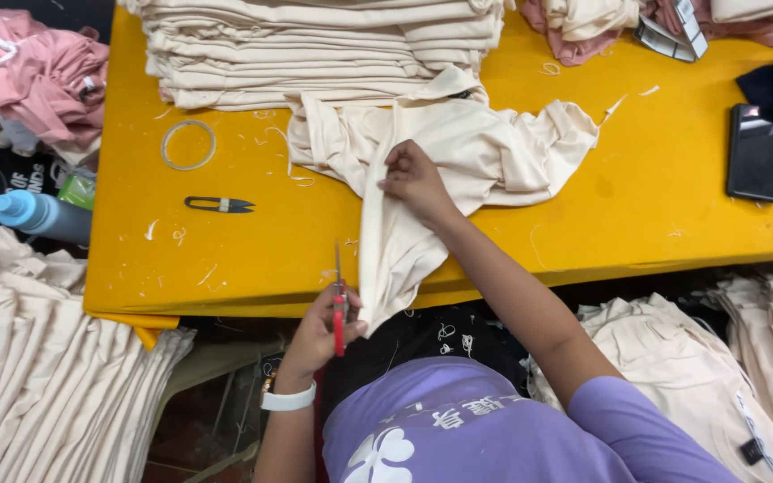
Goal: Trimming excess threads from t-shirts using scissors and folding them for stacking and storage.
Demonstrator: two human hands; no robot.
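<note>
Yellow table, cream stack at far edge. Left hand closed on red-handled snips at near edge; right hand pinches cream garment mid-table. Best: keep seam taut, clip thread only. Spare black snips lie left.

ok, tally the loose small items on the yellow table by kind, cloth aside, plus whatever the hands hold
Thread snips: 2, a black pair lying on the yellow table and a red-handled pair in the left hand
Tape ring: 1
Black phone: 1
Total: 4
The right hand holds only the cream garment.
</note>
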